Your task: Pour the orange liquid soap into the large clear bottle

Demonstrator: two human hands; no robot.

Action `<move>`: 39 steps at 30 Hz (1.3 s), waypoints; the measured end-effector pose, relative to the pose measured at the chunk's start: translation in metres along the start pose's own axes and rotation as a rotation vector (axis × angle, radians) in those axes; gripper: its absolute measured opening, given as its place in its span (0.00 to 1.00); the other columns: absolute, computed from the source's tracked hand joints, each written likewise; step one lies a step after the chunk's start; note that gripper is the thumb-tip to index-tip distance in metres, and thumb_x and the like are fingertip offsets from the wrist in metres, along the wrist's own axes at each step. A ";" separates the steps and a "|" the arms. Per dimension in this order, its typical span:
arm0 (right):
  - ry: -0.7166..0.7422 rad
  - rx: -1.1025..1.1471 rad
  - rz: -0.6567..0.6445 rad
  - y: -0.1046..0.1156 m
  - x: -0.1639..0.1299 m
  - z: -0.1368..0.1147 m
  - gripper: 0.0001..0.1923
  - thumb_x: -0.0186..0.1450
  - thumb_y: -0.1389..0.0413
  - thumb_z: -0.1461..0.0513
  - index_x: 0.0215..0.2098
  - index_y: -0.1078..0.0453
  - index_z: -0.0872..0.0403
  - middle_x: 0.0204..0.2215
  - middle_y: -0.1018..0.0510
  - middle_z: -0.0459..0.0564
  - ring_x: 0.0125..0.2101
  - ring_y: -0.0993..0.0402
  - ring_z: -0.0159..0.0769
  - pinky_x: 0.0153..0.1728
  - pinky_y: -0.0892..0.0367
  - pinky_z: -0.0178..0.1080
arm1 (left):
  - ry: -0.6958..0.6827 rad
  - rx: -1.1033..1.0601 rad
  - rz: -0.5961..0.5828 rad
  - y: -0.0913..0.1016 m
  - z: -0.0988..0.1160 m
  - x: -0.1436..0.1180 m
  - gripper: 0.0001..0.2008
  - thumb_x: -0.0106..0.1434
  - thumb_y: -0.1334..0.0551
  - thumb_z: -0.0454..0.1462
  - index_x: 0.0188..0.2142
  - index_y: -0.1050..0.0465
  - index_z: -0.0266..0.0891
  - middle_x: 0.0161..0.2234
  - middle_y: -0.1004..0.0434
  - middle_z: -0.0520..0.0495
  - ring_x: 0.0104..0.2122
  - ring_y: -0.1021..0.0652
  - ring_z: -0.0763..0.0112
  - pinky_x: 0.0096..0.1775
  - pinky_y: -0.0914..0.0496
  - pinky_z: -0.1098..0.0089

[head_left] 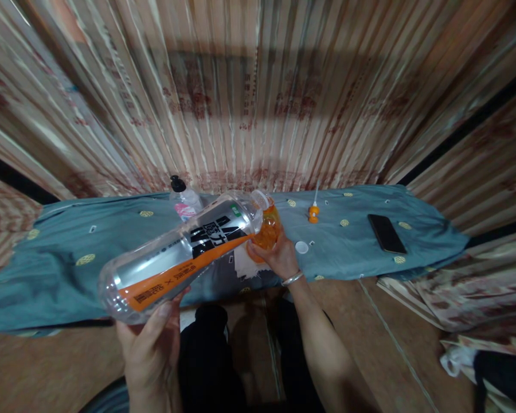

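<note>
Left hand [150, 344] gripped the big clear bottle [180, 255] tilted over the cloth's [60, 252] near edge, right hand [275, 255] clutching an orange container [269, 226] at its uncapped mouth, so any wobble could've spilled everywhere.

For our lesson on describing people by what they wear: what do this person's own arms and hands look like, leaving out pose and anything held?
Both forearms are bare, with no sleeves in view. The right hand has a thin silver-coloured bangle at the wrist. The left hand shows no glove, ring or band that can be made out.
</note>
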State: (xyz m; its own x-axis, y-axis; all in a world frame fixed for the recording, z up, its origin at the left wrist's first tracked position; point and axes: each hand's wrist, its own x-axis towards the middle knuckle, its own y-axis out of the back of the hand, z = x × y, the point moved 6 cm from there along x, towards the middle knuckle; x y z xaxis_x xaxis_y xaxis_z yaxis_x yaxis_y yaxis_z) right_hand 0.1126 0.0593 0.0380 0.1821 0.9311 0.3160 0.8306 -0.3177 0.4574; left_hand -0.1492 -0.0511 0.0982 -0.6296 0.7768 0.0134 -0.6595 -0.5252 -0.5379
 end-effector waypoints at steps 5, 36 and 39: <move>-0.014 0.009 -0.007 0.000 0.000 0.002 0.39 0.54 0.29 0.53 0.60 0.35 0.54 0.47 0.16 0.57 0.45 0.17 0.50 0.47 0.22 0.48 | -0.017 -0.013 -0.012 0.003 -0.002 0.000 0.32 0.34 0.17 0.38 0.42 0.18 0.45 0.34 0.16 0.54 0.34 0.20 0.69 0.37 0.21 0.70; -0.029 0.027 0.004 0.001 -0.001 -0.001 0.37 0.53 0.29 0.54 0.57 0.33 0.54 0.44 0.15 0.54 0.43 0.16 0.49 0.45 0.21 0.46 | -0.048 0.063 -0.054 -0.002 0.004 0.000 0.27 0.35 0.18 0.40 0.37 0.20 0.42 0.30 0.18 0.51 0.32 0.20 0.66 0.35 0.21 0.68; -0.034 0.028 -0.004 0.001 0.000 -0.001 0.38 0.53 0.29 0.53 0.58 0.34 0.54 0.45 0.15 0.55 0.44 0.16 0.50 0.45 0.21 0.47 | -0.043 0.064 -0.045 0.001 0.003 0.001 0.26 0.37 0.18 0.39 0.37 0.20 0.43 0.30 0.18 0.52 0.34 0.20 0.65 0.35 0.22 0.69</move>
State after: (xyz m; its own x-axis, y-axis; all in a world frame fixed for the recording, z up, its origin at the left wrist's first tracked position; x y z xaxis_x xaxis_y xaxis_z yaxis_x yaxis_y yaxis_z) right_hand 0.1133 0.0584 0.0391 0.1964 0.9379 0.2860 0.8458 -0.3096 0.4345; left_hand -0.1512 -0.0520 0.1004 -0.6147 0.7853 0.0734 -0.7115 -0.5120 -0.4812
